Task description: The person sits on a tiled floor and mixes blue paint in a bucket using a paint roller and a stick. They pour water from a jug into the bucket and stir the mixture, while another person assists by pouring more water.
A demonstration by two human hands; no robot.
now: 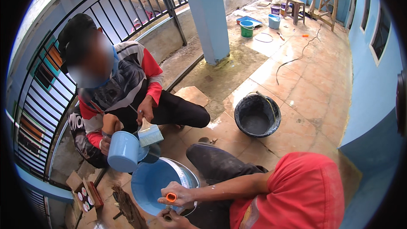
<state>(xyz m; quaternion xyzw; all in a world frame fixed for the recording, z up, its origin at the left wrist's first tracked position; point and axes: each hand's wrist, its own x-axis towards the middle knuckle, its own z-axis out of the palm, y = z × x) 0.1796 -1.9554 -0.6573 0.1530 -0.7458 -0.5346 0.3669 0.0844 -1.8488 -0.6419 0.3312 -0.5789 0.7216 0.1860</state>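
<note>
My right hand [180,196] is closed around an orange handle [171,197] with a hollow round end, above the near rim of a large bucket [142,182] coated inside with light blue paint. Just below it, at the lower edge, my left hand [174,221] grips a short tube-like piece with a dark round opening [168,218]; its kind is unclear. Across the bucket a seated person [127,72] tilts a light blue pail [123,152] in one hand. The other hand holds a wide paintbrush [150,135] with blue bristles at the pail's mouth.
A black bucket [257,114] stands on the tiled floor. An open cardboard box [87,195] and a dark rag [127,208] lie at the lower left. Farther off are a green bucket [246,29], a blue tray [249,20], a stool [295,10] and a cable [301,55].
</note>
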